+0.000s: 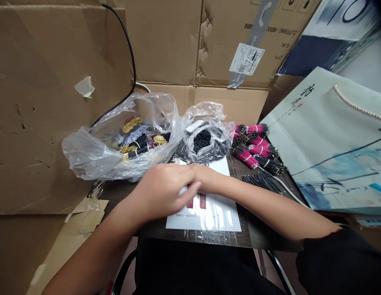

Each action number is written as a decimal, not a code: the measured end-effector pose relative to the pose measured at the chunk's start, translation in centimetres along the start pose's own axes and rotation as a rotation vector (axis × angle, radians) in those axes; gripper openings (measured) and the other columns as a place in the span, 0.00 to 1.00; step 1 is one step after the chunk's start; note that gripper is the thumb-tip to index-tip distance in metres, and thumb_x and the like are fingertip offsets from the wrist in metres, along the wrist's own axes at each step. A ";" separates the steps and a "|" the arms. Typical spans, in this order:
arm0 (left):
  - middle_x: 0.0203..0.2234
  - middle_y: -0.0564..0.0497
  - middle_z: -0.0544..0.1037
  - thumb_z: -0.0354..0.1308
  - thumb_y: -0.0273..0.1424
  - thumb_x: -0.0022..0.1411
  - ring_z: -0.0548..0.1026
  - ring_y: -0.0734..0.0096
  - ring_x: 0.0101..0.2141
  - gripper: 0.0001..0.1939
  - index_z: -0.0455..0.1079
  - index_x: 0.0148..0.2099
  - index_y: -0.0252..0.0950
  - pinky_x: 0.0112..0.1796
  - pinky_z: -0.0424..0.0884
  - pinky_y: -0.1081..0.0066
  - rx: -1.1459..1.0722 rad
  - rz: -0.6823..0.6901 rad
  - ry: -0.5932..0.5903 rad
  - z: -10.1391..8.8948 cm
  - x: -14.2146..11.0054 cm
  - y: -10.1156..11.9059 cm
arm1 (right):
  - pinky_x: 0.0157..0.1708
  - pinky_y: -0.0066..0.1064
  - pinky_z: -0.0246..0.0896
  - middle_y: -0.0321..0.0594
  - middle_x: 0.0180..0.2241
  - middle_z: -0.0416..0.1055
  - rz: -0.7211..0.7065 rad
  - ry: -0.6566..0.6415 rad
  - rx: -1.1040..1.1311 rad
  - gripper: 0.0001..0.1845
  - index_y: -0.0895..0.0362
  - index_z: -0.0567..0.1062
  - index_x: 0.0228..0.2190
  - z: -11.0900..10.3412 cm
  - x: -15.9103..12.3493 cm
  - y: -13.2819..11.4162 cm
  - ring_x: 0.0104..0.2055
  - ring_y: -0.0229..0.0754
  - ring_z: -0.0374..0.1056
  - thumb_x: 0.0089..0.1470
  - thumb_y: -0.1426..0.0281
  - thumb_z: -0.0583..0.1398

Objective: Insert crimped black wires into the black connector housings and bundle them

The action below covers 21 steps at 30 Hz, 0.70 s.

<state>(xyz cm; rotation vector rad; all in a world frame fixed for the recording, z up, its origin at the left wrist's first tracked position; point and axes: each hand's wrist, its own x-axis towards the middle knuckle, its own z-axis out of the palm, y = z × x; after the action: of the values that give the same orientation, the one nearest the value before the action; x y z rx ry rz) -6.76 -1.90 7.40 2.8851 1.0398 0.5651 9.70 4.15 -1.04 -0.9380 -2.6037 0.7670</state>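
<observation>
My left hand [165,186] lies across my right hand [202,176] at the middle of the dark table. Its thumb and forefinger curve round and nearly meet beside my right wrist. Whatever they hold, if anything, is hidden, and the edges are slightly blurred. The fingers of my right hand are covered by the left one. Both hands are above a printed white sheet [221,223] with dark red pictures, under clear film. Just behind them stands a clear plastic bag [224,141] of small black pieces.
A larger clear bag [95,153] at left holds bundles of black wires with gold ends. Pink and black wire bundles [259,147] and loose black wires [262,182] lie right. Cardboard boxes [165,41] wall the back. A pale paper bag [337,135] leans at right.
</observation>
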 end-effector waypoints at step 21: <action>0.44 0.46 0.73 0.56 0.37 0.63 0.71 0.64 0.42 0.25 0.61 0.61 0.39 0.45 0.66 0.63 -0.287 -0.465 0.140 6.8 -3.2 -1.0 | 0.30 0.26 0.57 0.34 0.29 0.64 0.082 0.180 0.455 0.05 0.57 0.64 0.34 -1.1 -4.2 -0.4 0.30 0.34 0.60 0.60 0.69 0.52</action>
<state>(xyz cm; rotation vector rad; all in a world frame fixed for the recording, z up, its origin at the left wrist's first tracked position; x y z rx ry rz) -7.37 -2.44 -0.13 2.2795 1.4496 0.8063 13.17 1.57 -0.18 -0.9243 -2.1156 1.1719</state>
